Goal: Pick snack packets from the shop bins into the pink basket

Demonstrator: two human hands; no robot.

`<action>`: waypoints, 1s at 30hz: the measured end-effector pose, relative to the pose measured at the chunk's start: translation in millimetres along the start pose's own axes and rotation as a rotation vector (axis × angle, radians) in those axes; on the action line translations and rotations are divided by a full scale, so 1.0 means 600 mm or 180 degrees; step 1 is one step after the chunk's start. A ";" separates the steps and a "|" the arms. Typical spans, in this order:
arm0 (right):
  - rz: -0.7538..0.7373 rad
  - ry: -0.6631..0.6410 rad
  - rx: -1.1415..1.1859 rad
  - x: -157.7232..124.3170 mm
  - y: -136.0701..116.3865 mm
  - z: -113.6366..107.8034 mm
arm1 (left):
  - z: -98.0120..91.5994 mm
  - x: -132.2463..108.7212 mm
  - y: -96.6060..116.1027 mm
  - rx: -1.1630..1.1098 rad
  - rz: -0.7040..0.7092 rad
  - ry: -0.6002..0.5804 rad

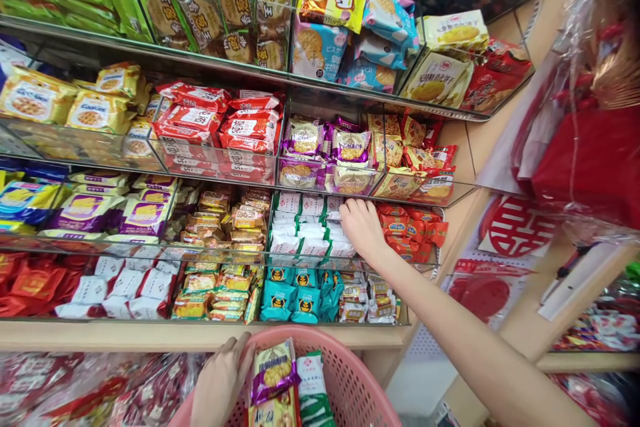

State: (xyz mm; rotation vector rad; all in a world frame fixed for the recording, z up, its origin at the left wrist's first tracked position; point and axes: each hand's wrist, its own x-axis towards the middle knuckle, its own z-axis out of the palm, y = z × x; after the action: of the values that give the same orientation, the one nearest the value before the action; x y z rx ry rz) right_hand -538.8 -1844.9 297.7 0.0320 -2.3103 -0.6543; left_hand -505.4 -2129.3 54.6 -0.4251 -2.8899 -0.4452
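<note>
**Right hand in white packets, left hand on basket rim**

The pink basket (360,353) sits at the bottom centre of the view and is used as the reference here. The left hand (220,380) is on the basket's left rim, with the fingers curled over the edge and gripping it. Inside the basket, just right of that hand, a purple-and-yellow packet (274,370) stands up, and a green-and-white packet (313,383) is touching it on the right.

The right hand (361,227) is above the basket, up and slightly right, reaching into a clear shelf bin. The palm faces down and the fingers are bent, with the tips resting on the white packets (300,230). It cannot be told whether the hand is pinching one. The white packets fill the bin straight above the basket, and most of them lie left of the right hand. They are well apart from the left hand.

Other stock, placed from the basket:
- Teal packets (280,297) are in the bin right above the basket, under the white ones.
- Red-orange packets (410,227) are above and to the right, just past the right hand's wrist side.
- Brown-orange packets (225,220) are above and to the left.
</note>
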 end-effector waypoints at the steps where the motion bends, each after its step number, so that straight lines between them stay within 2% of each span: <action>1: -0.0001 0.0024 0.0027 -0.002 0.000 -0.006 | 0.000 0.000 0.000 0.0012 0.0018 0.0011; 6: -0.0058 0.0193 0.0617 -0.039 -0.005 -0.061 | -0.004 -0.001 0.001 0.0006 0.0068 0.0081; 10: -0.0010 0.0362 0.2169 -0.107 -0.022 -0.109 | -0.008 0.000 0.006 -0.0009 0.0052 0.0042; 12: 0.0131 0.0007 0.3016 -0.145 -0.035 -0.127 | -0.010 0.000 0.009 0.0005 0.0049 0.0001; 14: 0.0388 -0.0567 0.3563 -0.181 -0.050 -0.135 | -0.010 0.001 0.011 0.0036 0.0032 -0.0052; 16: 0.0622 -0.1096 0.3926 -0.211 -0.063 -0.131 | -0.009 0.001 0.013 0.0068 -0.0013 -0.0085; 18: 0.0769 -0.1440 0.4286 -0.237 -0.075 -0.112 | -0.007 0.001 0.013 0.0086 -0.0039 -0.0086; 21: 0.0986 -0.1613 0.4811 -0.268 -0.092 -0.069 | -0.006 0.002 0.011 0.0094 -0.0012 -0.0041; 24: 0.1614 -0.2004 0.5586 -0.290 -0.108 -0.034 | -0.006 0.002 0.010 0.0113 0.0050 -0.0002; 27: 0.2224 -0.2464 0.6161 -0.302 -0.119 -0.021 | -0.006 0.002 0.010 0.0166 0.0102 0.0026; 30: 0.2392 -0.2506 0.6235 -0.311 -0.123 -0.017 | -0.007 0.001 0.011 0.0213 0.0047 -0.0001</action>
State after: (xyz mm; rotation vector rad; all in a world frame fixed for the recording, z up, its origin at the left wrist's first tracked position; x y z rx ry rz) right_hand -406.5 -1875.2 149.6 -0.1995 -2.3139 2.2882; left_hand -503.2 -2124.2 60.1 -0.4355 -2.8904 -0.3450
